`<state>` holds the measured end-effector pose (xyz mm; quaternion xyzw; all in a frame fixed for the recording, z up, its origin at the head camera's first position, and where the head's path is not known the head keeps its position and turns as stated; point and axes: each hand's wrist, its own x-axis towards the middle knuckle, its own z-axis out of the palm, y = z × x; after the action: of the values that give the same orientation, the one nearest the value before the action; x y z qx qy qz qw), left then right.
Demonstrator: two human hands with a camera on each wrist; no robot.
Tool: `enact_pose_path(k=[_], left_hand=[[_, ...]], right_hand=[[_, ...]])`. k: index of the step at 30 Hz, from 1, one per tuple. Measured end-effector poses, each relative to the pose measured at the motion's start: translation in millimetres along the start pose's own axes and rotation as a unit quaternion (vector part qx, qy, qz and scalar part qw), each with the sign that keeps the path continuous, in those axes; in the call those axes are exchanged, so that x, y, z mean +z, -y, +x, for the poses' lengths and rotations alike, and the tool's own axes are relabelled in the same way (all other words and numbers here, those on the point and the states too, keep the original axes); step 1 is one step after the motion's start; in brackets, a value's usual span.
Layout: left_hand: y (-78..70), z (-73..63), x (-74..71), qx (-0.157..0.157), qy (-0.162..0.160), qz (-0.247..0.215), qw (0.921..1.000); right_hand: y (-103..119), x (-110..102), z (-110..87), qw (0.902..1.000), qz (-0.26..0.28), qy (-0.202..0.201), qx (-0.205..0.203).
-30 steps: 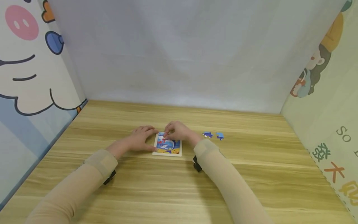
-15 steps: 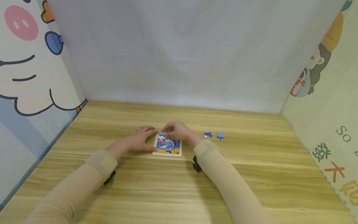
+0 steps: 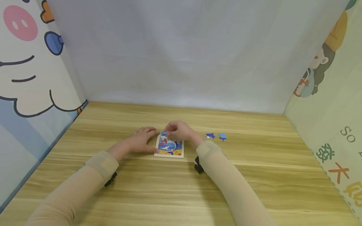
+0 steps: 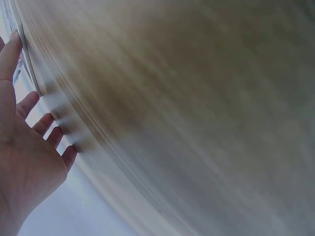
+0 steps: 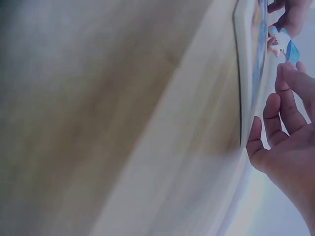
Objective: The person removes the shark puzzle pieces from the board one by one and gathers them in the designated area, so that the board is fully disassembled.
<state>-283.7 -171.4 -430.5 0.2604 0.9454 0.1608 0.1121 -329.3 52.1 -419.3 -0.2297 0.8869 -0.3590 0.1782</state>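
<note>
A jigsaw puzzle (image 3: pixel 170 148) with a sea picture in a pale frame lies on the table. My left hand (image 3: pixel 143 139) rests at its left side, fingers spread, thumb on the lower left edge and fingertips by the upper left corner. In the left wrist view the left hand (image 4: pixel 29 142) has its fingers fairly straight. My right hand (image 3: pixel 180 131) is over the puzzle's upper part. Between its thumb and finger it pinches a blue and white puzzle piece (image 5: pixel 291 51), tilted up off the board in the right wrist view. The right hand hides the puzzle's upper right part.
Two loose puzzle pieces lie right of the board: a dark blue and white piece (image 3: pixel 210 135) and a light blue piece (image 3: pixel 222 137). The wooden table (image 3: pixel 158 191) meets a pale cloth backdrop (image 3: pixel 181 62) behind, with printed panels at both sides.
The right hand has shifted slightly up and left over the board, and the pinched piece now shows tilted near the upper left corner. The left hand has stayed in place.
</note>
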Motion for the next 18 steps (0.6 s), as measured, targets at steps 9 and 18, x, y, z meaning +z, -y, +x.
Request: enact_pose_path(k=[9,18], left_hand=[[-2.3,-1.0,-1.5,-0.003,0.003,-0.004,1.0000],[-3.7,-1.2,-1.4,0.000,-0.003,0.000,1.0000]], right_hand=[[1,-21,-7.2,0.9992,0.001,0.008,-0.038],[-4,-54,-20.0,0.9992,0.000,0.018,-0.035]])
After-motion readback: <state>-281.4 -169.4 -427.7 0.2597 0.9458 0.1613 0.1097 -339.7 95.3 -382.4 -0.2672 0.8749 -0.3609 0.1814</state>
